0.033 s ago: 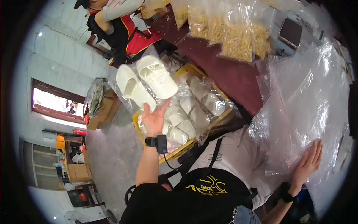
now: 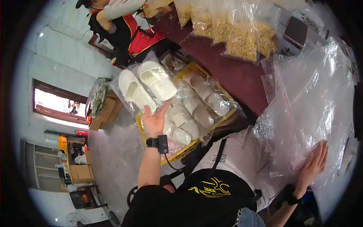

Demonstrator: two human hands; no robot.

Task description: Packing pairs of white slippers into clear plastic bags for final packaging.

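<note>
Left of centre in the frame, the bagged white slippers are tipping slightly lower than before. At their lower ends the left hand is spreading, palm showing; lower right, the right hand is still lying flat on clear bags.

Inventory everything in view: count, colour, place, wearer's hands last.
Slipper pair: one, white, bagged, upper centre-left
Crate: one, yellow, centre
Other bagged slippers: several, pale, in the crate
Tabletop: one, maroon, upper centre
Filled bags: several, yellowish contents, top
Phone: one, dark, upper right
Flat plastic bags: several, clear, right
Co-worker: one, black and red clothing, upper left
Cardboard boxes: several, brown, left
Fan: one, greyish, lower left
Left hand: one, bare, open, at the slipper pair
Right hand: one, bare, on the flat plastic bags
</note>
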